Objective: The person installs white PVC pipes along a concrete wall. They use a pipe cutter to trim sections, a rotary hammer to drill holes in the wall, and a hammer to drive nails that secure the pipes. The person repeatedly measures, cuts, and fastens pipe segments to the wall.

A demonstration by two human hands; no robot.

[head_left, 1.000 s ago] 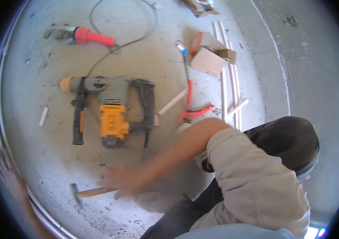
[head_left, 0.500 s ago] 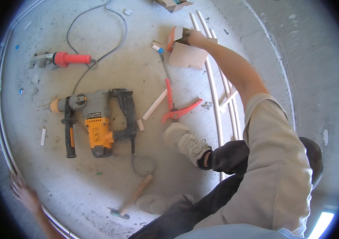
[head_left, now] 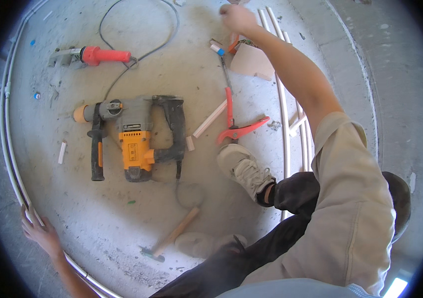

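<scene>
My left hand (head_left: 43, 236) is at the lower left, its fingers and thumb on either side of the white pipes (head_left: 10, 149) that run along the wall's base. My right hand (head_left: 240, 20) is raised at the top, over the open cardboard box (head_left: 252, 62). Its fingers are closed and slightly blurred, with a small dark thing at their tips that I cannot make out. Below the box lies a red-handled pipe cutter (head_left: 241, 130), near my shoe (head_left: 244, 166). The hand and forearm hide part of the box.
A yellow-and-grey rotary hammer (head_left: 136, 144) lies mid-floor. Beyond it is a red-handled pipe welding tool (head_left: 105, 55) with a looped cable. A hammer (head_left: 176, 231) lies near my other shoe. Long white pipes (head_left: 282, 109) stretch along the right; short offcuts (head_left: 210, 119) lie about.
My right hand has come up out of the box and moved up and slightly left. My left hand's fingers have closed about the pipes. The whole view has shifted a little.
</scene>
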